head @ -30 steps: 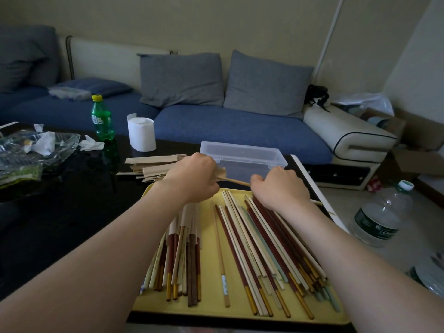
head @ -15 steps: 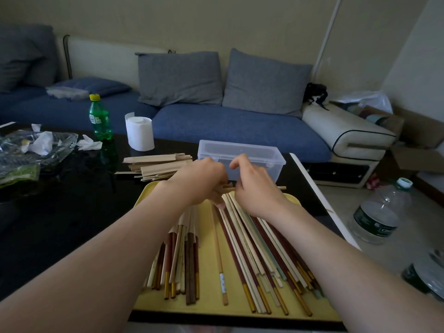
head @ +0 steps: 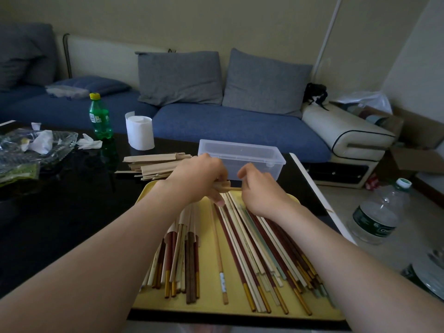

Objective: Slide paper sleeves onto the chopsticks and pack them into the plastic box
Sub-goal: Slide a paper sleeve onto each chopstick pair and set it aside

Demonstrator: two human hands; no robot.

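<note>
Grasping a paper sleeve (head: 220,186) in the left grip (head: 199,181), pinching a chopstick (head: 235,188) in the right grip (head: 262,192), over the far edge of the yellow tray (head: 209,305), just short of the plastic box (head: 240,159) near the far right corner of the tabletop (head: 60,212).

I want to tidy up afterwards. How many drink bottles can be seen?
2. A green bottle stands on the black table, left of the paper roll; a large clear bottle stands on the floor at the right. Others may be hidden.
</note>
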